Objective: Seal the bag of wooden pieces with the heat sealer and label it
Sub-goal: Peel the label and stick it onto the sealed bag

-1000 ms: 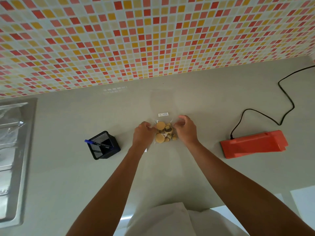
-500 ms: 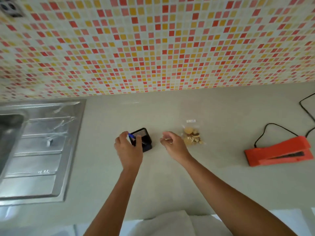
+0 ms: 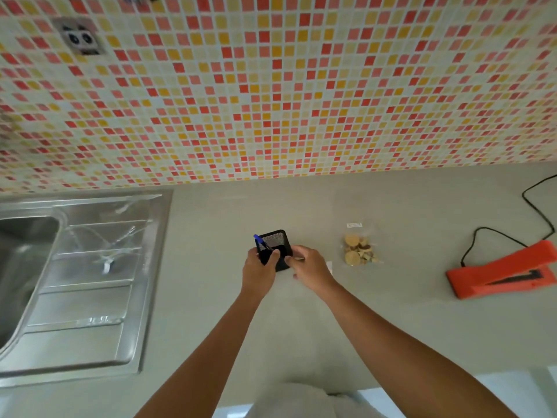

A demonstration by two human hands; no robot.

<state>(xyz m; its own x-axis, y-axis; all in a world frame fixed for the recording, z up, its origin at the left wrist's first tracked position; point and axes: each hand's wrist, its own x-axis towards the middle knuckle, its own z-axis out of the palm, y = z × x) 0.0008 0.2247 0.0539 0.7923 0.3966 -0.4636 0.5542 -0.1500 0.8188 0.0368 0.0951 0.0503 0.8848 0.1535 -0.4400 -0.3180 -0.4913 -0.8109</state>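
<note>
Black mesh meets the curled fingers (image 3: 272,255) of the left hand (image 3: 258,271), which close around the pen holder (image 3: 274,248); the right hand (image 3: 310,268) pinches something small and pale (what it is cannot be told) beside the holder's rim. A blue pen (image 3: 259,240) leans at the holder's left corner. To draw it cleanly, steady the holder and lift the pen straight out. Rightward on the surface (image 3: 301,327) lies the bag of wooden pieces (image 3: 358,251), well apart from the orange heat sealer (image 3: 506,274).
</note>
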